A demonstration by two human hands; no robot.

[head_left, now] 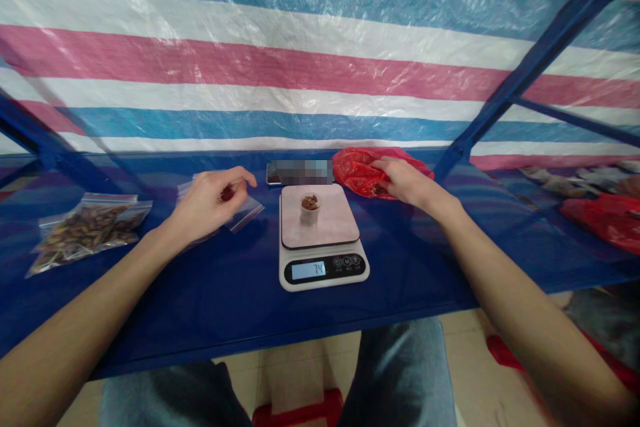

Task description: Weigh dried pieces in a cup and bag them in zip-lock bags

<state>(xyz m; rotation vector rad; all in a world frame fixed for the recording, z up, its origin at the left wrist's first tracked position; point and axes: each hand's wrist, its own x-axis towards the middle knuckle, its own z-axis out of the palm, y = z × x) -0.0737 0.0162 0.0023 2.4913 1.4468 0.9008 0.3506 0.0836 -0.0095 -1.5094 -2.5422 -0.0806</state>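
Observation:
My left hand hovers over small clear zip bags left of the scale, its fingers curled around something small and reddish-brown. At the red plastic bag, my right hand reaches into the opening with its fingers bent together. Brown pieces show inside that bag, but the fingertips are partly hidden. Between my hands stands a white kitchen scale whose display reads 7.4. A small clear cup rests upright on its plate, with brown dried pieces in it.
Filled zip bags of brown pieces lie at the left on the blue table. Behind the scale is a phone, its screen blurred out. Blue metal braces rise at both sides before a striped tarp. Another red bag lies far right.

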